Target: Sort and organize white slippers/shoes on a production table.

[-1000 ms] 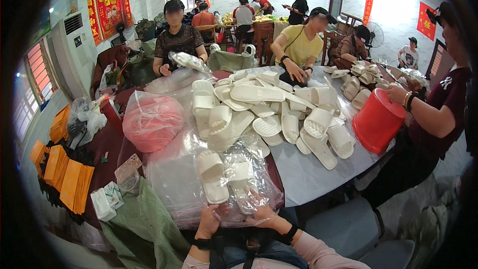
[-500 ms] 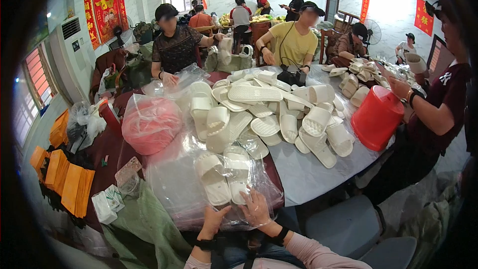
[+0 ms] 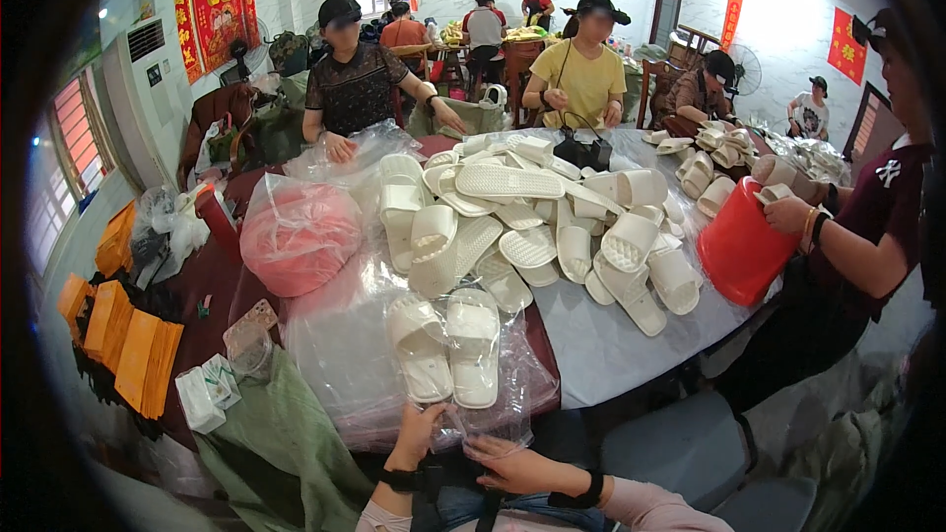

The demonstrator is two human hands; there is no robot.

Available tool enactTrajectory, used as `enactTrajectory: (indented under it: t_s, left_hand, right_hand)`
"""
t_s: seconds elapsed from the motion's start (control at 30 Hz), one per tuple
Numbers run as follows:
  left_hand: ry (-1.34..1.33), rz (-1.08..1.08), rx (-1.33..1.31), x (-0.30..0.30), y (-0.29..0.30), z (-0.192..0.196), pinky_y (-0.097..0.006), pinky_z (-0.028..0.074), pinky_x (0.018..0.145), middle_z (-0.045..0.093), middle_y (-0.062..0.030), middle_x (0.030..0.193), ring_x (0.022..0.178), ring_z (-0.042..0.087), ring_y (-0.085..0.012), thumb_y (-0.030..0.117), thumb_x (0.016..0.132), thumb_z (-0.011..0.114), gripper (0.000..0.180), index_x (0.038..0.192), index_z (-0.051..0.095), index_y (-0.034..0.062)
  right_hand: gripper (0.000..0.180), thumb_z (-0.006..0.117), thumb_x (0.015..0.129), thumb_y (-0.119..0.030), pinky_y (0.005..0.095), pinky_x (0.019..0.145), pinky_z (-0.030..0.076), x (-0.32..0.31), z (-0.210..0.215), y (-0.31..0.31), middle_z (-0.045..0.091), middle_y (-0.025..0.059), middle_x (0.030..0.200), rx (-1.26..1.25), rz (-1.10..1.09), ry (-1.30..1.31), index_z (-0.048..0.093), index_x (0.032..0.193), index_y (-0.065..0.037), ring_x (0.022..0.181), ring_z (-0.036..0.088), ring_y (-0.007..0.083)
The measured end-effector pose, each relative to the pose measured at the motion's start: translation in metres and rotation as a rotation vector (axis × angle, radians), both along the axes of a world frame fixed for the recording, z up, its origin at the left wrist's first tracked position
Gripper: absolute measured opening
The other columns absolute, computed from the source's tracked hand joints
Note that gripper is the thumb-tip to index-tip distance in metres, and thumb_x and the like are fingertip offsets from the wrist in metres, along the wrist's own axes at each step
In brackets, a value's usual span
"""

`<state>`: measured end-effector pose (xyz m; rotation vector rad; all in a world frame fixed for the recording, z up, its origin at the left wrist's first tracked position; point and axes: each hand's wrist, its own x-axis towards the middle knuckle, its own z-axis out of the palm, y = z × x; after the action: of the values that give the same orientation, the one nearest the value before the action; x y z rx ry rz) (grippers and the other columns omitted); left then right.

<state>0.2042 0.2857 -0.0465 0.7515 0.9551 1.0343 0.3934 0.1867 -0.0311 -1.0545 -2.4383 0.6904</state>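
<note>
A pair of cream slippers, the left slipper [image 3: 419, 360] and the right slipper [image 3: 474, 360], lies side by side in front of me with clear plastic over it. Beyond the heels, on my side, the near edge of a clear plastic bag [image 3: 517, 396] gathers. My left hand [image 3: 419, 433] pinches that edge just below the left heel. Lower and to the right, my right hand [image 3: 512, 465] has its fingers closed on the bag's edge; its fingertips are partly covered by the film.
A big heap of cream slippers [image 3: 507, 182] lies ahead. A pink bundle in plastic [image 3: 301, 236] sits left of it, a red bucket [image 3: 746, 241] right. Orange packets [image 3: 148, 365] and a tissue pack [image 3: 205, 396] lie at left; a grey chair [image 3: 680, 448] stands right. Several people work around.
My hands have left the slipper heels for the bag's near edge, the right one drawing back toward me. At right, a person has lowered a slipper to the red bucket.
</note>
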Motion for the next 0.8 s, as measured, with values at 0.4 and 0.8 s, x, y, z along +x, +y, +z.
enactTrajectory:
  t_s: [0.4, 0.8]
  left_hand:
    - [0.052, -0.005, 0.033, 0.000, 0.004, -0.011, -0.026, 0.049, 0.062, 0.066, -0.0083, 0.089, 0.073, 0.064, -0.0155, -0.002, 0.083, 0.055, 0.024, 0.107, 0.056, -0.0011]
    - [0.120, -0.045, 0.009, -0.006, 0.004, -0.016, -0.025, 0.048, 0.059, 0.067, -0.0078, 0.084, 0.068, 0.063, -0.0145, -0.001, 0.082, 0.056, 0.021, 0.103, 0.059, -0.0013]
  right_hand:
    - [0.026, 0.064, 0.088, -0.020, 0.0235, 0.049, 0.044, 0.065, 0.045, 0.036, 0.062, 0.0058, 0.071, -0.372, -0.901, 0.715, 0.053, 0.101, -0.001, 0.059, 0.056, 0.0092]
    - [0.033, 0.049, 0.096, -0.031, 0.0197, 0.039, 0.037, 0.042, 0.021, 0.032, 0.067, 0.0087, 0.080, -0.883, -0.571, 0.674, 0.057, 0.094, 0.000, 0.048, 0.056, 0.0101]
